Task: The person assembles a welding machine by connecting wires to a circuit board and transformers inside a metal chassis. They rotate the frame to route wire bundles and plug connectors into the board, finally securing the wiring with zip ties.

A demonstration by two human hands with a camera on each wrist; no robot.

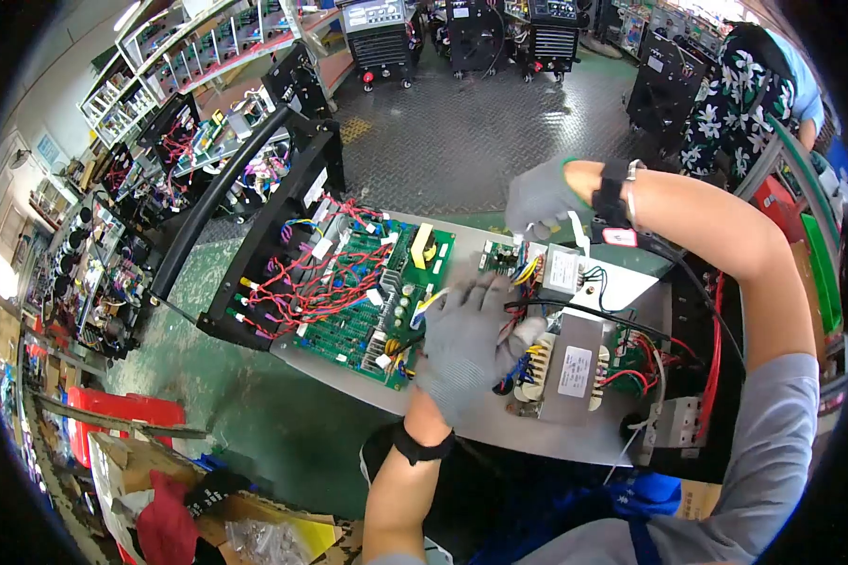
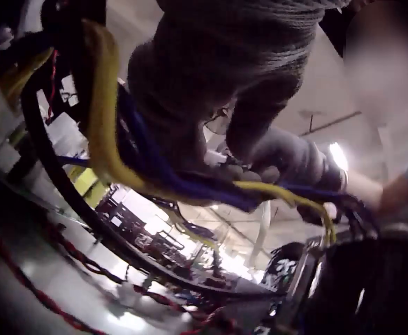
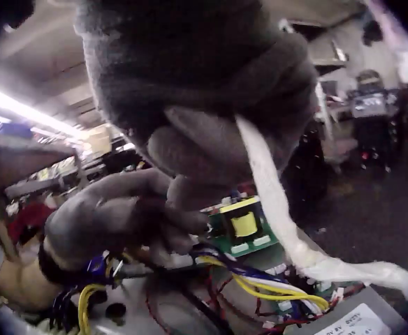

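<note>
Head view: right hand [image 1: 545,196] grips a white strip [image 1: 578,232]; left hand [image 1: 466,344] (its grip can't be told) lies beside wires [image 3: 274,290] that a hard tug might unplug.

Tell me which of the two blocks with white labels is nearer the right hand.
The smaller block, just below the right hand in the head view; the larger block sits lower still, farther from that hand.
</note>
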